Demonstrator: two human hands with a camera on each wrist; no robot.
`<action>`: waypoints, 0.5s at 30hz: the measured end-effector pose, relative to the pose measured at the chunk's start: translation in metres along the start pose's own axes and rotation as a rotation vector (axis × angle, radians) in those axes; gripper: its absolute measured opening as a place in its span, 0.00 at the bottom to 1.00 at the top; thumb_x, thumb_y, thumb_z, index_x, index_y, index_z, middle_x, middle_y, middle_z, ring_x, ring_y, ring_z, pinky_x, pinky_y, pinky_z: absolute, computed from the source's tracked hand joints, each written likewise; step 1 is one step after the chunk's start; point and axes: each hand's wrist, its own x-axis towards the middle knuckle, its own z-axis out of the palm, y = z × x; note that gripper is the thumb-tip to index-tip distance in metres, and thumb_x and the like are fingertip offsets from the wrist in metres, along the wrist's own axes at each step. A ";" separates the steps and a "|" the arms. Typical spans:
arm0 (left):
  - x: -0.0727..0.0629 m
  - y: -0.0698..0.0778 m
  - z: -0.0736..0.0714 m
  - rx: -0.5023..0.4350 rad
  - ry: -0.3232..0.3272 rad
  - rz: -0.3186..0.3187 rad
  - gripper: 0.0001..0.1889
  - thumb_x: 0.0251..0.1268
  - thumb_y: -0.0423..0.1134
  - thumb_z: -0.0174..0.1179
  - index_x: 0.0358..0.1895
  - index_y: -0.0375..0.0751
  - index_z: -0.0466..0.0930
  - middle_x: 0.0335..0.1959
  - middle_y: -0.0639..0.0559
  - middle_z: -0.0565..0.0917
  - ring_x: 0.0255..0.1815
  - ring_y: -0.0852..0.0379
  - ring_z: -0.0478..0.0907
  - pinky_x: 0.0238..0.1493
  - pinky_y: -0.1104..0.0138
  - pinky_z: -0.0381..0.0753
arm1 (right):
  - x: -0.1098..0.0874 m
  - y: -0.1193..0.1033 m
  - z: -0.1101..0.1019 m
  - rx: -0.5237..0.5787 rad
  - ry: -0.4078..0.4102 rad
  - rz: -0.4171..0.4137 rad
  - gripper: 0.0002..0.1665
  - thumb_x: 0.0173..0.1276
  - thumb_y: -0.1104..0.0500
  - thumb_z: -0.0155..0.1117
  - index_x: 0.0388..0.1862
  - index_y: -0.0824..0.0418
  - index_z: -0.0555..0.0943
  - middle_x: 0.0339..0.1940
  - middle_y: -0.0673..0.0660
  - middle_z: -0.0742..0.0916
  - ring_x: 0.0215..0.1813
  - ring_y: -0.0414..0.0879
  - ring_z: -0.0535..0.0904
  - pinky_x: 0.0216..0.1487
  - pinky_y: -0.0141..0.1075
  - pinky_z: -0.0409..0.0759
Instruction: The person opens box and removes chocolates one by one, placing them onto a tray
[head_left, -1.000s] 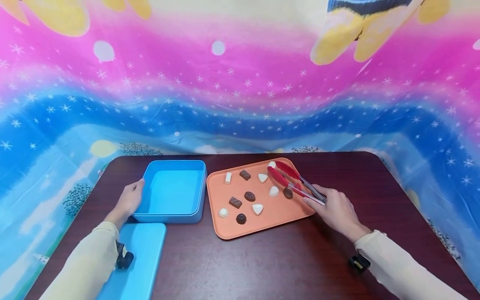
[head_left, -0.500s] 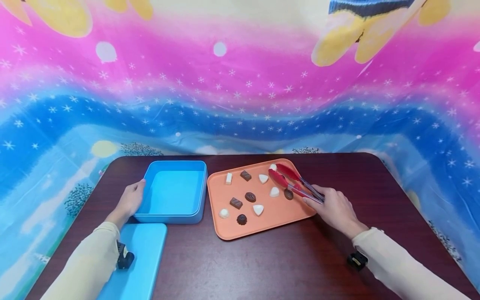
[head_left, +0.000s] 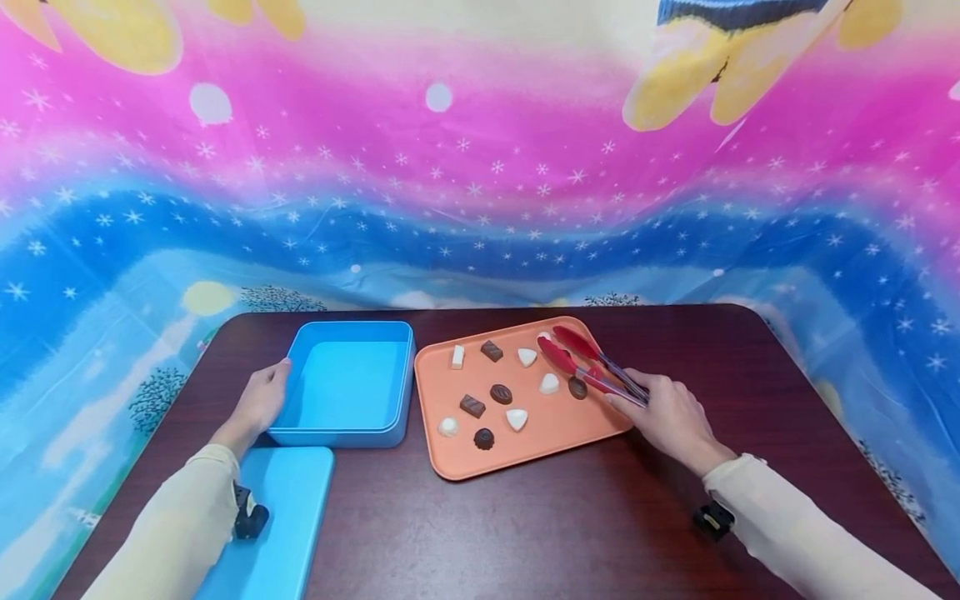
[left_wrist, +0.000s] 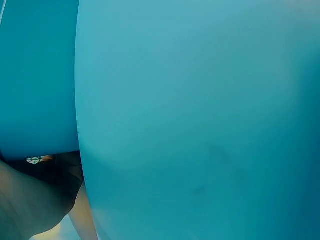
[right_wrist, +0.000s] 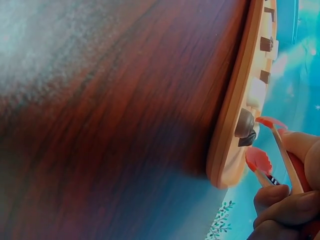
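My left hand (head_left: pixel 258 404) holds the left side of an open blue box (head_left: pixel 401 392), its thumb at the rim; the other fingers are mostly hidden. In the left wrist view part of that hand (left_wrist: pixel 35 205) shows beside the box wall (left_wrist: pixel 37 75). The right hand (head_left: pixel 671 417) grips red-tipped metal tongs (head_left: pixel 600 379), their tips spread over the far right of an orange tray (head_left: pixel 450 462). Near the tips lies a white chocolate (head_left: pixel 544 336), partly covered; whether they touch it I cannot tell. A brown oval chocolate (head_left: pixel 577 388) sits just under the tongs.
Several brown and white chocolates, such as a dark flower-shaped one (head_left: pixel 483 439) and a white triangular one (head_left: pixel 516 418), are spread over the tray. A blue lid (head_left: pixel 288 508) lies under my left forearm. A patterned cloth (head_left: pixel 480 192) hangs behind the dark table (head_left: pixel 510 533).
The tong tips have shifted slightly toward me and now cover more of the far white chocolate. My left hand and the box stay where they were.
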 end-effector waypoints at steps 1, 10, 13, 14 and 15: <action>0.000 0.000 0.000 0.000 0.000 0.000 0.42 0.81 0.62 0.18 0.80 0.27 0.40 0.80 0.24 0.47 0.80 0.23 0.44 0.76 0.31 0.49 | 0.000 0.000 0.000 0.002 -0.001 0.003 0.40 0.67 0.44 0.71 0.70 0.67 0.75 0.53 0.69 0.87 0.32 0.49 0.76 0.23 0.36 0.69; 0.000 -0.001 0.000 0.000 -0.016 -0.010 0.43 0.80 0.63 0.17 0.80 0.28 0.38 0.80 0.23 0.46 0.79 0.22 0.45 0.75 0.30 0.50 | -0.006 0.001 0.000 0.022 -0.002 0.021 0.41 0.67 0.44 0.71 0.70 0.67 0.74 0.55 0.71 0.86 0.34 0.50 0.76 0.21 0.36 0.72; 0.000 -0.002 0.000 0.004 -0.017 -0.014 0.43 0.80 0.63 0.17 0.80 0.28 0.38 0.80 0.23 0.47 0.79 0.22 0.45 0.75 0.30 0.51 | -0.008 0.001 -0.001 0.026 -0.005 0.022 0.42 0.66 0.44 0.71 0.71 0.67 0.73 0.56 0.71 0.86 0.31 0.49 0.75 0.19 0.36 0.71; 0.000 -0.002 0.000 0.005 -0.017 -0.014 0.43 0.80 0.63 0.17 0.80 0.28 0.38 0.80 0.23 0.47 0.79 0.22 0.45 0.75 0.30 0.51 | -0.008 0.001 -0.001 0.028 -0.005 0.020 0.42 0.66 0.44 0.72 0.71 0.67 0.73 0.55 0.71 0.86 0.30 0.48 0.74 0.19 0.36 0.70; 0.001 -0.002 0.000 0.005 -0.017 -0.014 0.43 0.80 0.63 0.17 0.80 0.28 0.38 0.80 0.23 0.46 0.79 0.22 0.45 0.75 0.30 0.51 | -0.009 0.001 -0.001 0.027 -0.005 0.020 0.42 0.66 0.44 0.72 0.71 0.67 0.73 0.55 0.71 0.86 0.30 0.48 0.74 0.19 0.36 0.70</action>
